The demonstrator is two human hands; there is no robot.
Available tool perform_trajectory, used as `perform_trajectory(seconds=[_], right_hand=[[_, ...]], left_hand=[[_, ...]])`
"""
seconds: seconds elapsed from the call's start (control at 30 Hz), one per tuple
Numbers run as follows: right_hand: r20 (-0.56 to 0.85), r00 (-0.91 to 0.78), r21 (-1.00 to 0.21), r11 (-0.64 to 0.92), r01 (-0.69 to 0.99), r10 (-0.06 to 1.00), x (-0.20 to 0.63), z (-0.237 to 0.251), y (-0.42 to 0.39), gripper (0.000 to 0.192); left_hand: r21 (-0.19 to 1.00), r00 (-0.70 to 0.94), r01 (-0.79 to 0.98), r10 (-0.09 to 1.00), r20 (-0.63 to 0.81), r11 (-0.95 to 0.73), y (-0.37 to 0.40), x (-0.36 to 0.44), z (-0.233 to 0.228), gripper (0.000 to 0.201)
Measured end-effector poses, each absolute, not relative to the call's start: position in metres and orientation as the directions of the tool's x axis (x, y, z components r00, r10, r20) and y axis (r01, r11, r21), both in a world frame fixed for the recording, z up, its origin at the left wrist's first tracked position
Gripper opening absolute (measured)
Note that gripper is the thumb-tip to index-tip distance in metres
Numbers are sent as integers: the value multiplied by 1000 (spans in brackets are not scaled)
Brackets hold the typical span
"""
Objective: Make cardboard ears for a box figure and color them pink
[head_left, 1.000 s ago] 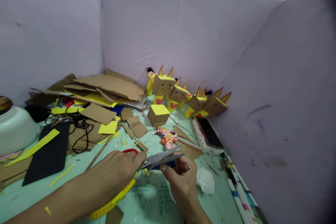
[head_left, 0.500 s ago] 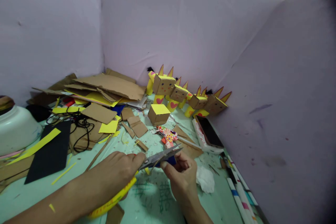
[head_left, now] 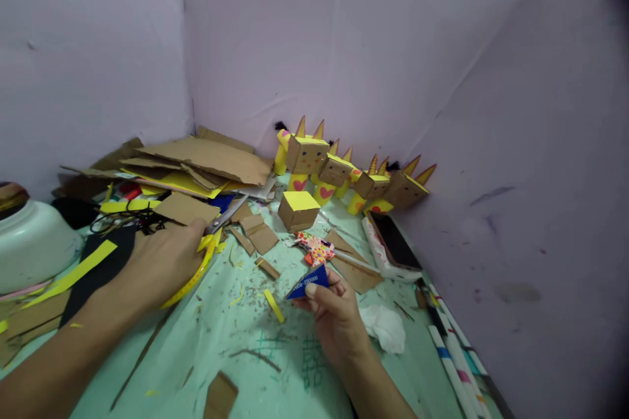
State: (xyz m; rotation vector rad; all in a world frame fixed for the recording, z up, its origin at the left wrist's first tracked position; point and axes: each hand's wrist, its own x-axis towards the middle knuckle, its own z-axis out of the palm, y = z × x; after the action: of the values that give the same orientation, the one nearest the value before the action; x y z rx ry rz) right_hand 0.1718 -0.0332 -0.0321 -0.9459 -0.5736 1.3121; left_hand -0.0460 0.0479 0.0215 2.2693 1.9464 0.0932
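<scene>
My left hand (head_left: 167,252) is closed around scissors (head_left: 227,215) with yellow handles. Their blades point up and away, over the edge of a pile of cardboard scraps. Between the thumb and fingers of my right hand (head_left: 339,314) is a small blue triangular card piece (head_left: 307,283) with pale printed digits. The scissors and the card are well apart. Just beyond the card lies a flowery patterned piece (head_left: 314,247) on the table. A cardboard box with a yellow top (head_left: 298,209) stands farther back.
Several cardboard figures with yellow horns (head_left: 307,156) line the back wall. Stacked cardboard (head_left: 206,157) fills the back left, near a white pot (head_left: 34,242). At the right are a phone (head_left: 393,242), crumpled tissue (head_left: 386,327) and several markers (head_left: 455,366). Scraps litter the green table (head_left: 260,380).
My left hand has carried the scissors left, away from my right hand. The blue card in my right hand now shows its printed face, and a yellow strip lies on the table nearby.
</scene>
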Motion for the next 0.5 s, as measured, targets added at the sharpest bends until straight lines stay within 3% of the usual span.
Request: perform_trajectory(seconds=[0.07, 0.37, 0.43, 0.5], right_hand=[[-172, 195, -826, -33, -563, 966, 170, -32, -34, 22], [-215, 125, -800, -101, -591, 969, 165, -35, -35, 19], [-208, 104, -800, -108, -591, 973, 164, -35, -36, 19], [-207, 92, -797, -114, -594, 974, 161, -35, -37, 19]], left_hand=[[40, 158, 987, 984, -85, -155, 49, -49, 21, 30], [-74, 152, 982, 965, -213, -171, 50, -56, 19, 23], [-85, 152, 983, 977, -147, -165, 45, -53, 24, 28], [58, 177, 982, 984, 22, -178, 36, -44, 26, 35]])
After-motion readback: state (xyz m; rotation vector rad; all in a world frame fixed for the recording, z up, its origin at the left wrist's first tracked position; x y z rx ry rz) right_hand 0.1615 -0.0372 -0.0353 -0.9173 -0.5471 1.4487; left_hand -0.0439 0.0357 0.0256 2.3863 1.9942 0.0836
